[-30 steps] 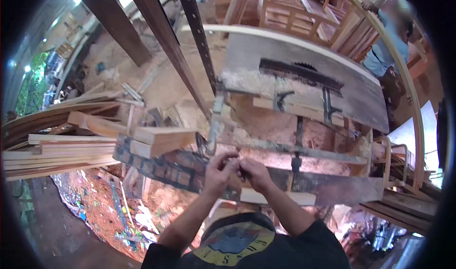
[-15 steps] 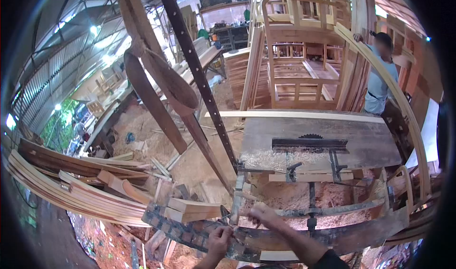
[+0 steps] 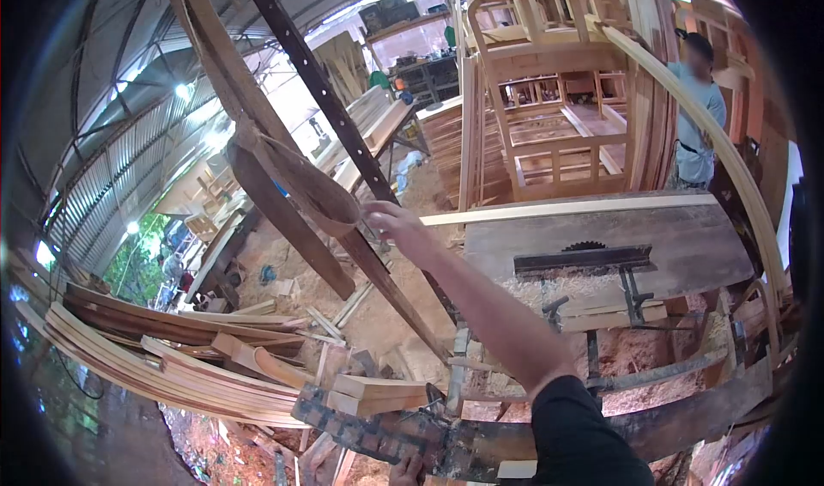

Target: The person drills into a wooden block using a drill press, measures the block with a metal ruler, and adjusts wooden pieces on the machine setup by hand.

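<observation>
A long brown belt (image 3: 300,177), wide and looped, hangs from above and is tied around its middle. My right hand (image 3: 396,227) is raised on an outstretched arm, its fingers apart beside the belt's lower fold; whether they touch it I cannot tell. Just behind runs a dark metal upright (image 3: 322,91) with a row of holes. Low in the view, my left hand (image 3: 407,470) is at the near edge of the dark, worn curved board (image 3: 498,441), mostly cut off by the frame, its fingers unclear.
Ahead stands a saw table (image 3: 687,241) with a toothed blade (image 3: 585,246) showing. Curved wooden strips (image 3: 197,374) are stacked at left. A co-worker (image 3: 697,108) stands at back right beside a long curved wooden piece (image 3: 730,155). Wooden frames (image 3: 558,151) rise behind.
My right hand has left the machine's near end and risen up and left to the belt. My left hand appears lower. The view has shifted, and the co-worker stands more upright.
</observation>
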### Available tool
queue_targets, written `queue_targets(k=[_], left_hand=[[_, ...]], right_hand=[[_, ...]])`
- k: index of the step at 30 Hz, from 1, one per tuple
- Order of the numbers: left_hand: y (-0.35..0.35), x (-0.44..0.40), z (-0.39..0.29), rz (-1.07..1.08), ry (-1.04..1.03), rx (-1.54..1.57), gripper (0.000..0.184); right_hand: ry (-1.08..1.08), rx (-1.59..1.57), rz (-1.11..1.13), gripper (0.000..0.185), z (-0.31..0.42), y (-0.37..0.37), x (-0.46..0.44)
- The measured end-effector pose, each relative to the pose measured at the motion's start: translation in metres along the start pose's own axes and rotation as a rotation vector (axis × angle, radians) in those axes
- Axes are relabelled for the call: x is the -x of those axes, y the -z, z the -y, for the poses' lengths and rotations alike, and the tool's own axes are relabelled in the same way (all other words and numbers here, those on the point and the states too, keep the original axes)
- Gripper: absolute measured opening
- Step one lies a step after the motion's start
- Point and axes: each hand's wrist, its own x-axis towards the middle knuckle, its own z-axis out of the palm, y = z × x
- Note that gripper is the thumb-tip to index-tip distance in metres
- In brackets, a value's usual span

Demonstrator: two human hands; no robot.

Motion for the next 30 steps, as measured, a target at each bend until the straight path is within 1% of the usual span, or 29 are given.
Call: queue_targets(k=[2,4,5,7,10,12,13,15,18,19,22,23,26,27,30], left_hand=[[0.002,0.004,0.003,-0.008,0.062,0.041,0.026],[0.005,0.008,0.011,-0.016,0.109,0.075,0.027],[0.007,0.011,0.017,-0.014,0.132,0.092,0.027],[0.012,0.017,0.031,-0.009,0.178,0.134,0.028],[0.017,0.023,0.058,0.008,0.255,0.2,0.029],[0.018,0.027,0.079,0.015,0.269,0.214,0.031],[0.016,0.032,0.073,0.023,0.197,0.157,0.032],[0.008,0.031,0.058,0.008,0.17,0.127,0.031],[-0.001,0.025,0.043,-0.002,0.169,0.119,0.03],[-0.001,0.024,0.039,-0.007,0.169,0.113,0.029],[-0.006,0.025,0.036,-0.015,0.17,0.102,0.028],[-0.006,0.025,0.033,-0.017,0.17,0.1,0.028],[-0.008,0.03,0.032,-0.023,0.175,0.097,0.028],[-0.01,0.03,0.032,-0.022,0.174,0.096,0.028],[-0.016,0.031,0.03,-0.015,0.174,0.095,0.028]], right_hand=[[0.004,0.035,0.16,0.039,0.001,-0.015,-0.017],[-0.051,0.015,0.203,0.031,-0.001,-0.024,-0.023],[-0.08,0.011,0.218,0.031,-0.002,-0.024,-0.024],[0.254,0.164,0.217,0.03,-0.011,-0.023,-0.023],[0.201,0.115,0.155,0.021,-0.012,-0.023,-0.019],[-0.021,-0.127,0.112,0.02,-0.006,-0.031,-0.018],[-0.042,-0.036,0.008,0.02,0.003,-0.035,-0.012],[-0.073,0.147,-0.185,0.021,0.019,-0.045,-0.002],[0.171,0.132,-0.271,0.034,-0.024,-0.043,-0.029],[0.229,0.202,-0.324,0.032,-0.008,-0.048,-0.025],[0.394,0.705,-0.447,0.023,0.001,-0.044,-0.041],[0.199,0.465,-0.5,0.024,0.023,-0.048,-0.041],[0.063,0.272,-0.426,0.023,0.038,-0.038,-0.032],[-0.061,0.382,-0.397,0.027,0.042,-0.033,-0.028],[-0.158,0.053,-0.199,0.028,0.004,-0.02,-0.037]])
